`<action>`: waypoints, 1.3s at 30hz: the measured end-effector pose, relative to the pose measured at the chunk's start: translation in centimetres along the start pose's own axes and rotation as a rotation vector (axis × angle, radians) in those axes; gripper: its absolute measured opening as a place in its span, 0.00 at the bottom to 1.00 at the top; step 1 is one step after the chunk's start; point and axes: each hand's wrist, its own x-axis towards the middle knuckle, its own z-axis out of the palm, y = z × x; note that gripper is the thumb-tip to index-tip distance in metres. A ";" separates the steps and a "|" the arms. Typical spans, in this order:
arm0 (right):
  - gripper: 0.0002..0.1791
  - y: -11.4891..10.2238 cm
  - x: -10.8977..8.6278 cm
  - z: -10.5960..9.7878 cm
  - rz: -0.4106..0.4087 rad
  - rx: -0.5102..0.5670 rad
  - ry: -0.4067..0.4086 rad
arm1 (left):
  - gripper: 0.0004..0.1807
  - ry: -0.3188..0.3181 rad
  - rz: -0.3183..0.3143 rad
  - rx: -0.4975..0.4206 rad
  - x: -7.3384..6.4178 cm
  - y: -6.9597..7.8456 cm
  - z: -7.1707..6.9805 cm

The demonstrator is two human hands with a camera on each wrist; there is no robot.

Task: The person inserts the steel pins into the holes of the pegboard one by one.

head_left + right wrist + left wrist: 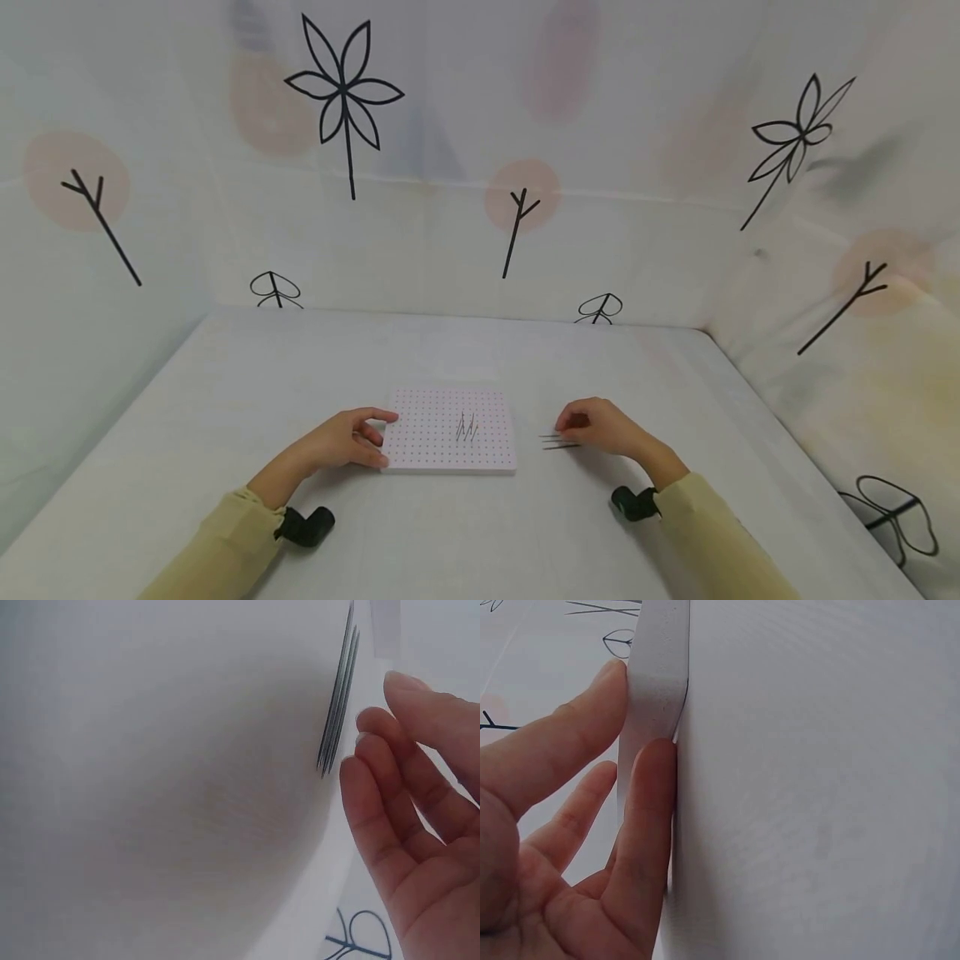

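Note:
My left hand (341,440) rests at the left side of a white board (450,472) with rows of small holes. Its fingertips and thumb touch the board's edge (658,645) in the left wrist view, the fingers fairly straight. Several thin dark needles (467,428) stand upright in holes right of the board's middle. To the right of the board, more thin needles (339,697), pointed at the ends, lie side by side on the table. Over these hovers my right hand (600,427), fingers bent loosely; the right wrist view shows a gap between thumb and fingers, nothing held there.
A white cloth covers the table (450,542). Behind it and at both sides hangs a pale curtain (450,250) with black plant drawings. A dark wrist device (303,527) sits at the left cuff, another wrist device (633,503) at the right.

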 end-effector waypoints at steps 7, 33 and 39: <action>0.02 0.2 0.6 0.1 0.006 0.005 -0.057 | 0.36 0.003 -0.006 -0.001 -0.1 -0.1 0.1; 0.02 0.3 1.1 0.4 0.039 0.012 -0.107 | 0.36 0.001 -0.001 0.004 0.0 0.0 0.1; 0.02 -0.1 1.1 0.4 0.006 -0.002 -0.077 | 0.36 0.004 -0.005 0.001 0.0 0.1 0.1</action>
